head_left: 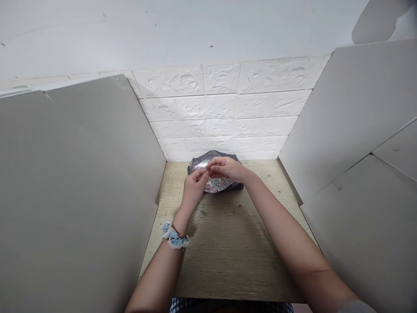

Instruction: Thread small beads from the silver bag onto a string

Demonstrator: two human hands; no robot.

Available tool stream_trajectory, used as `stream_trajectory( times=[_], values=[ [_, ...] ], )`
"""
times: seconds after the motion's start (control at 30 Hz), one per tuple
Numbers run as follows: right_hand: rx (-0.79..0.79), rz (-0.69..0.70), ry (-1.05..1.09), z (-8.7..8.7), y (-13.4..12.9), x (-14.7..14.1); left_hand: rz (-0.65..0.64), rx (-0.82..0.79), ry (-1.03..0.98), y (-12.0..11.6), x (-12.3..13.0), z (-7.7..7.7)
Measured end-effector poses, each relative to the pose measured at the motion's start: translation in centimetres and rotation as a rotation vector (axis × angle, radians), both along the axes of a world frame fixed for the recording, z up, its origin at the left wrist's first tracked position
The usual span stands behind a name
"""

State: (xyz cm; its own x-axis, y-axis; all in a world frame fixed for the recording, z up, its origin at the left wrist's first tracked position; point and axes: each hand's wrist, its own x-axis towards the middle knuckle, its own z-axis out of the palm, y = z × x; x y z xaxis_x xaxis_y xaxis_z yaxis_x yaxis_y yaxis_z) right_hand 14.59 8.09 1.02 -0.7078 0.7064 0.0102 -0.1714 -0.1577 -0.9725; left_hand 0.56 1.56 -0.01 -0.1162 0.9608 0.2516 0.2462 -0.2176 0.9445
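Above a dark grey bag (pixel 213 154) with a shiny, speckled, many-coloured middle, my two hands meet with their fingertips close together. My left hand (pixel 194 184) is closed in a pinch of thumb and forefinger. From the right, my right hand (pixel 230 169) pinches at the same spot with curled fingers. Whatever sits between the fingertips is too small to make out. Both hands hide part of the bag, which lies on the wooden table near the wall. A blue and white scrunchie (pixel 174 234) circles my left wrist.
Grey panels rise on the left (pixel 81 182) and right (pixel 355 130) of the wooden table (pixel 234 256). A white brick-patterned wall (pixel 221 106) closes the back. Tiny bits (pixel 240 205) and a faint clear strand (pixel 201 209) lie on the tabletop.
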Motion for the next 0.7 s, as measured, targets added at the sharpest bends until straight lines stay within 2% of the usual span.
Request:
stream_trajectory(
  times=[0.4, 0.7],
  values=[
    [0.013, 0.008, -0.004, 0.12, -0.07, -0.02, 0.006, -0.003, -0.012, -0.04, -0.03, -0.02],
    [0.092, 0.015, -0.114, 0.27, 0.0, -0.06, 0.007, -0.051, -0.039, -0.18, -0.08, 0.09]
  ],
)
